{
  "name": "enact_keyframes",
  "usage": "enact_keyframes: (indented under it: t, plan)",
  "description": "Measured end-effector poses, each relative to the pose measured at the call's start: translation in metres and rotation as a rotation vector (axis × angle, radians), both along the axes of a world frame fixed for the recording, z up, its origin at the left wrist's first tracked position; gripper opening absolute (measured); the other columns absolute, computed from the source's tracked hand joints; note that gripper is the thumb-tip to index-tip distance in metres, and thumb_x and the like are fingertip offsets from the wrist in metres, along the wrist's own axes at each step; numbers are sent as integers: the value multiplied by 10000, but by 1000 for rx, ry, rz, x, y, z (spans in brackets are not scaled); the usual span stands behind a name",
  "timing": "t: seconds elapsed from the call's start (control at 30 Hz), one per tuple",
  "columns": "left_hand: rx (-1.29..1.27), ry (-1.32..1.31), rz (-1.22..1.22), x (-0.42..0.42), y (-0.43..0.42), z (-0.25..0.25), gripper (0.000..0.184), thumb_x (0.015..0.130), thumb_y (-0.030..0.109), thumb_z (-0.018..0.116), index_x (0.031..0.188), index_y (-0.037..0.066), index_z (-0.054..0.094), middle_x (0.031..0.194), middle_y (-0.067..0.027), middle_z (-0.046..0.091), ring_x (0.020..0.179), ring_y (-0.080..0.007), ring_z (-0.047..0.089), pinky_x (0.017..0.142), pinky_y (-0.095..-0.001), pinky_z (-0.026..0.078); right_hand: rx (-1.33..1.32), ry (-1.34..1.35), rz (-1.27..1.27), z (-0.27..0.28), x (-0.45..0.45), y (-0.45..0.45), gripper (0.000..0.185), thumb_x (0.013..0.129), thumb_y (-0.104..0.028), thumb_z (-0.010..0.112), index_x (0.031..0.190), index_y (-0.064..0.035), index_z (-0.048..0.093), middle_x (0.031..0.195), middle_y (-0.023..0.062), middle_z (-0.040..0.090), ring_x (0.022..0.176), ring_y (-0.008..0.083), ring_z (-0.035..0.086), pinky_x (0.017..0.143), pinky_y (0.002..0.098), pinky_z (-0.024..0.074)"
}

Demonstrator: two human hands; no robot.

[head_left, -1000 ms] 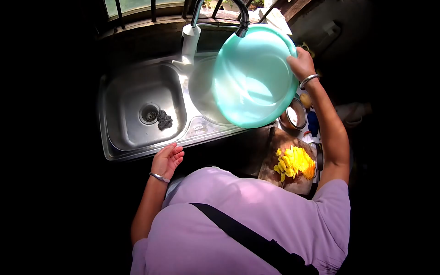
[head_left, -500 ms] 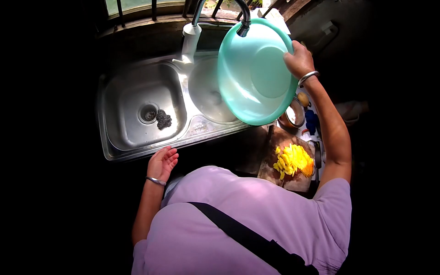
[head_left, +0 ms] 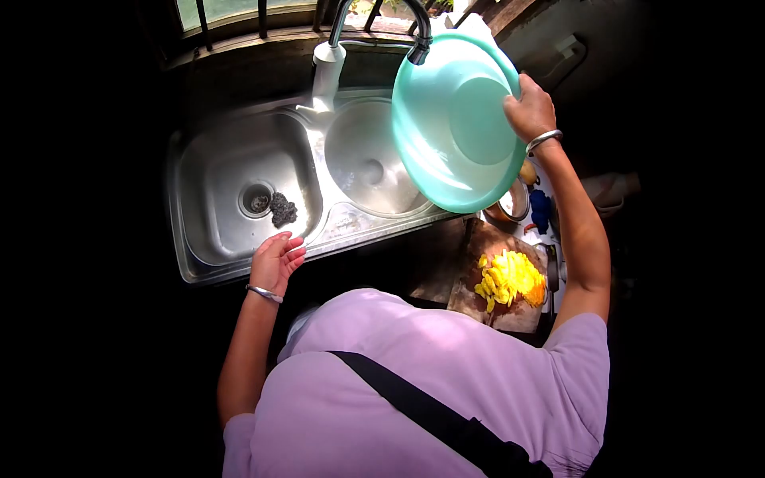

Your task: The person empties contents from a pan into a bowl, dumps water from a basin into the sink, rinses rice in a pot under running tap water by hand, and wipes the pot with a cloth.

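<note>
A mint-green plastic basin (head_left: 446, 171) is tilted up on its side over the right end of the sink, its hollow facing me. My right hand (head_left: 531, 110) grips its right rim, thumb on the inside. Over the front edge of the left sink bowl (head_left: 215, 231) hangs my left hand (head_left: 277, 259), fingers loosely apart and holding nothing. Just beyond its fingertips a dark scouring pad (head_left: 283, 209) lies beside the drain (head_left: 256, 199). The round right sink bowl (head_left: 362, 159) is partly hidden behind the basin.
A white tap (head_left: 325, 76) with a curved metal spout (head_left: 419, 49) rises behind the sink, its end close to the basin. At the right, chopped yellow pieces (head_left: 510, 279) lie on a wooden board (head_left: 514, 319). Behind them stands a metal pot (head_left: 508, 205) near a blue item (head_left: 540, 209).
The basin has shifted right with my right hand, showing more of the round bowl. My left hand has moved up and slightly left, over the sink's front edge.
</note>
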State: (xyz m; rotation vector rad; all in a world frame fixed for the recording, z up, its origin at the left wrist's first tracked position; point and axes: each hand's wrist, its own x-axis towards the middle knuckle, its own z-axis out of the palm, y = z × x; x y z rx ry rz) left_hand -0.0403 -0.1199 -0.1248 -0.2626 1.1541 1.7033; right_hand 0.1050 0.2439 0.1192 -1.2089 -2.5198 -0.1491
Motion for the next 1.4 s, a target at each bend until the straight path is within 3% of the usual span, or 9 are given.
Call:
enact_keyframes:
  t: [0.17, 0.37, 0.47, 0.57, 0.77, 0.83, 0.97, 1.03, 1.4]
  plan:
    - [-128, 302, -88, -29, 47, 22, 234, 862, 131, 498, 1062, 10, 479, 940, -115, 587, 757, -159, 591, 614, -239, 493, -161, 243, -11, -11, 24, 30, 229, 670, -138, 514, 844, 7, 546, 767, 204, 600, 745, 362, 586, 710, 400, 455]
    - [-238, 1174, -139, -74, 122, -2, 336, 820, 109, 527, 1122, -32, 488, 1041, -164, 584, 891, -222, 590, 738, -297, 480, -504, 498, 0, -32, 52, 57, 305, 662, -79, 511, 924, 67, 571, 764, 150, 612, 671, 194, 585, 671, 301, 462]
    - [-253, 1177, -176, -85, 150, -3, 349, 808, 108, 537, 1124, -32, 490, 1055, -180, 580, 921, -241, 587, 796, -312, 461, -535, 517, -39, -32, 63, 59, 315, 663, -69, 516, 937, 78, 566, 779, 144, 613, 689, 193, 580, 680, 300, 459]
    - [-214, 1017, -302, -78, 170, -21, 328, 841, 88, 508, 1149, -12, 459, 1052, -116, 563, 854, -167, 570, 680, -279, 492, -558, 549, -5, -36, 76, 69, 318, 664, -74, 521, 937, 82, 565, 801, 150, 609, 715, 198, 579, 697, 302, 454]
    - [-223, 765, -382, -28, 195, -38, 374, 843, 130, 550, 1157, -39, 434, 989, -102, 548, 807, -148, 556, 654, -264, 494, -586, 610, -7, -23, 87, 62, 312, 668, -79, 523, 937, 73, 567, 818, 118, 600, 730, 169, 561, 688, 279, 448]
    - [-229, 783, -404, -16, 204, -36, 451, 845, 183, 572, 1194, -36, 389, 998, -106, 546, 817, -149, 552, 673, -268, 487, -616, 651, 10, -23, 92, 64, 299, 670, -79, 522, 928, 65, 567, 809, 100, 595, 720, 152, 552, 678, 266, 446]
    - [-261, 896, -355, 13, 228, -12, 856, 691, 372, 719, 1266, -68, 263, 1173, -278, 443, 1038, -298, 511, 867, -343, 424, -697, 693, 65, -22, 102, 64, 275, 669, -76, 521, 908, 53, 564, 793, 70, 581, 706, 120, 534, 662, 245, 440]
    - [-419, 1213, -338, 19, 240, -5, 970, 620, 399, 761, 1281, -67, 225, 1209, -303, 381, 1102, -336, 451, 913, -362, 391, -725, 712, 80, -18, 101, 55, 267, 668, -72, 519, 901, 49, 564, 789, 61, 576, 697, 110, 526, 654, 237, 437]
    - [-851, 1361, -288, 31, 265, 20, 900, 509, 488, 796, 1118, -28, 381, 1024, -180, 483, 962, -312, 526, 835, -374, 428, -621, 712, 177, -8, 87, -6, 247, 687, -28, 504, 915, 51, 556, 769, 40, 578, 674, 88, 524, 643, 237, 451]
